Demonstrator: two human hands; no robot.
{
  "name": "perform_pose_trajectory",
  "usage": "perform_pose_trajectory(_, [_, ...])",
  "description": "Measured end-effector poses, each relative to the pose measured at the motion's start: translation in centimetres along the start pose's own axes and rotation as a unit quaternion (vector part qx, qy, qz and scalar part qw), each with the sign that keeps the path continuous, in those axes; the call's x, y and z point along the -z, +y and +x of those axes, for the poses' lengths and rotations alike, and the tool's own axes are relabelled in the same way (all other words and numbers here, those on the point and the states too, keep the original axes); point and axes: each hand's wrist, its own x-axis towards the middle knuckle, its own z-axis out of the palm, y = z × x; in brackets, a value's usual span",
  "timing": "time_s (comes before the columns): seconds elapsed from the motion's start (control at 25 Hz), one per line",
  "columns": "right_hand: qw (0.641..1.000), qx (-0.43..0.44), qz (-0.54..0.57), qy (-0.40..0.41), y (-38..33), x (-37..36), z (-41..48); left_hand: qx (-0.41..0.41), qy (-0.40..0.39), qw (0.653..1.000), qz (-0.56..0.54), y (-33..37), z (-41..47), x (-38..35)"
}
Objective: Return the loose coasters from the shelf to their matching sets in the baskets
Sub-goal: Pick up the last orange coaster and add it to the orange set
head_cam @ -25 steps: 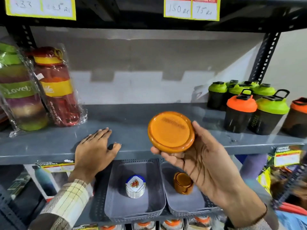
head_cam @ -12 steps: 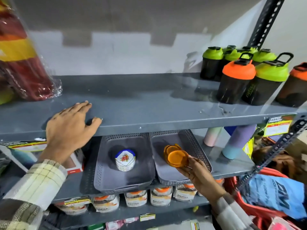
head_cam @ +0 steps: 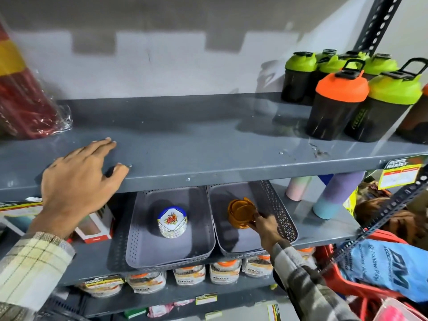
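Two grey perforated baskets sit side by side on the lower shelf. The left basket (head_cam: 148, 251) holds a stack of white coasters with blue corners and a red flower (head_cam: 171, 222). In the right basket (head_cam: 275, 205) stands a stack of orange coasters (head_cam: 239, 213). My right hand (head_cam: 266, 224) reaches into that basket, its fingers on the orange coaster lying on top of the stack. My left hand (head_cam: 81, 184) rests flat, fingers spread, on the front edge of the grey upper shelf (head_cam: 196, 140).
Shaker bottles with green and orange lids (head_cam: 361, 98) crowd the upper shelf's right end. Wrapped red bottles (head_cam: 25, 107) stand at its left. Pastel tumblers (head_cam: 335, 198) stand right of the baskets, boxes (head_cam: 97, 225) to their left, and jars (head_cam: 190, 274) below. A red basket (head_cam: 361, 290) sits at lower right.
My right hand has carried the orange coaster down from the upper shelf into the right basket and onto the orange stack. The view tilted downward. My left hand stayed on the shelf edge.
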Motion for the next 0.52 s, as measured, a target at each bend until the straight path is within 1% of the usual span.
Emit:
perform_pose_trajectory(0.2, [0.995, 0.044, -0.057, 0.071, 1.1, -0.4, 1.2, 0.0, -0.027, 0.999, -0.019, -0.1, 0.2, 0.1])
perform_pose_trajectory(0.32, [0.987, 0.093, -0.105, 0.082, 1.3, -0.6, 1.1, 0.001, -0.021, 0.999, -0.026, 0.2, 0.0, 0.3])
perform_pose_trajectory(0.44, [0.97, 0.15, -0.161, 0.107, 1.2, -0.4, 1.0, -0.004, -0.013, 1.0, -0.025, 0.2, 0.0, 0.3])
perform_pose_trajectory(0.52, [0.959, 0.179, -0.195, 0.102, 1.2, -0.3, 1.2, -0.009, -0.009, 1.0, -0.025, 0.0, 0.1, 0.0])
